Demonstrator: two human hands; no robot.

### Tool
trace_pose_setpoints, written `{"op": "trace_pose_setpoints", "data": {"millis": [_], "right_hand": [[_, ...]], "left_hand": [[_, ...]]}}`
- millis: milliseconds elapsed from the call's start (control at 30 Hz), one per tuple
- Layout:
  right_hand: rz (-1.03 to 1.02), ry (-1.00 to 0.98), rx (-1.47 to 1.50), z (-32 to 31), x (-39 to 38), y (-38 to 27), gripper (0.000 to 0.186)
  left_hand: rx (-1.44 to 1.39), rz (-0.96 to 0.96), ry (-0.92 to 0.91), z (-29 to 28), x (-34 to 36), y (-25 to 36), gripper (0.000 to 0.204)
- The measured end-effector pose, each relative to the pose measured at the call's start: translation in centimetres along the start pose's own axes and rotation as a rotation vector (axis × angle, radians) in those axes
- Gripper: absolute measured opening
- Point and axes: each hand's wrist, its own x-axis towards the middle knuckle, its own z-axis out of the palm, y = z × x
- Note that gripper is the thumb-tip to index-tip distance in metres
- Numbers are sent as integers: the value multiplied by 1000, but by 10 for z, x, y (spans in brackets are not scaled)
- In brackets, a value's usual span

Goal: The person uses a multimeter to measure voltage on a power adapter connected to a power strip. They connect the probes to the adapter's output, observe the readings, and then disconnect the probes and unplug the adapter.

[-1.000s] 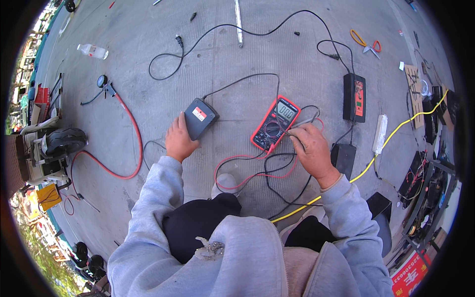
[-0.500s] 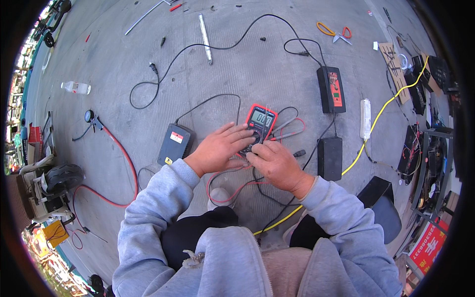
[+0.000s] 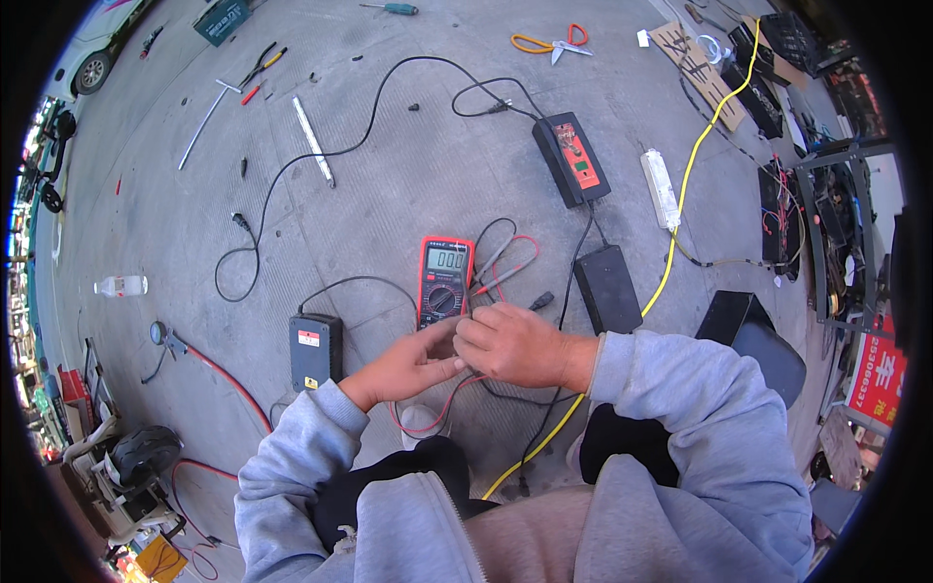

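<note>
My left hand [image 3: 428, 361] and my right hand [image 3: 501, 343] meet just below the red multimeter [image 3: 445, 267], their curled fingers closed together around something small that they largely hide. A thin item rises from between them over the meter's right side. The meter's display is lit. Beside it lie red and black test leads [image 3: 505, 277] and a loose dark connector [image 3: 542, 301]. A black adapter with labels [image 3: 316, 355] sits left of my hands, its cable running toward the meter. Another black adapter [image 3: 604, 287] is at their upper right.
Around me are a charger with red panel [image 3: 573, 160], white bar [image 3: 661, 189], yellow cable [image 3: 695, 165], orange-handled scissors [image 3: 549, 44], pliers [image 3: 262, 68], bottle [image 3: 120, 286], gauge with red hose [image 3: 170, 340], black bin [image 3: 743, 340], metal rack [image 3: 826, 233] and wheeled equipment [image 3: 146, 452].
My left hand has left the labelled adapter, passed spread over the meter and now curls against my right hand below it. My right hand has shifted down. The view has turned.
</note>
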Motion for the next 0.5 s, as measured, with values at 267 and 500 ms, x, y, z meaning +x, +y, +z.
{"op": "trace_pose_setpoints", "data": {"millis": [267, 500], "right_hand": [[-40, 71, -218, -46, -16, 16, 12], [118, 397, 94, -77, -31, 18, 13]], "left_hand": [[-172, 74, 319, 22, 68, 95, 30], [-265, -51, 469, 37, 77, 117, 23]]}}
